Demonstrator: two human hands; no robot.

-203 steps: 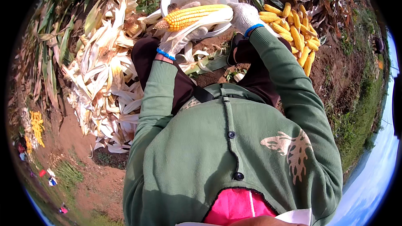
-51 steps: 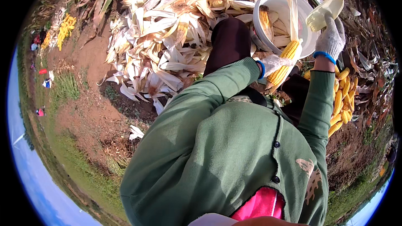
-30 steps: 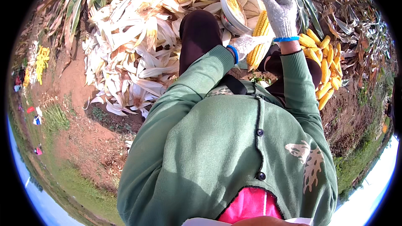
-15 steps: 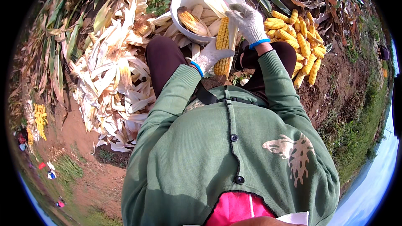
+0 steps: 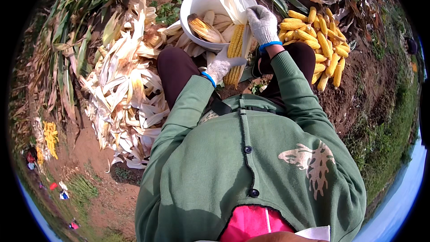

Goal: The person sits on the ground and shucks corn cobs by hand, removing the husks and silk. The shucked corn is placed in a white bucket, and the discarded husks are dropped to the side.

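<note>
A yellow ear of corn [image 5: 236,42] stands tilted between my knees, its kernels bare along the side facing up. My left hand [image 5: 220,66], in a pale knitted glove with a blue cuff, wraps round its lower part with the thumb across the kernels. Beside the ear's top, my gloved right hand [image 5: 263,23] is closed on the husk [image 5: 234,1], whose pale leaves fan upward over the bucket. A strip of husk still runs down the ear's right side. The white bucket [image 5: 184,17] just beyond holds several ears in dry husks [image 5: 206,28].
A heap of stripped husks [image 5: 127,85] lies to my left. At the right is a pile of bare yellow corn ears [image 5: 329,47] on brown soil. Dry corn stalks [image 5: 67,31] lie at the far left, near another small corn pile [image 5: 50,139].
My right hand's fingers, more spread before, have closed on the husk beside the ear's top. The husk leaves now stand more upright and fanned apart. My left hand keeps its hold.
</note>
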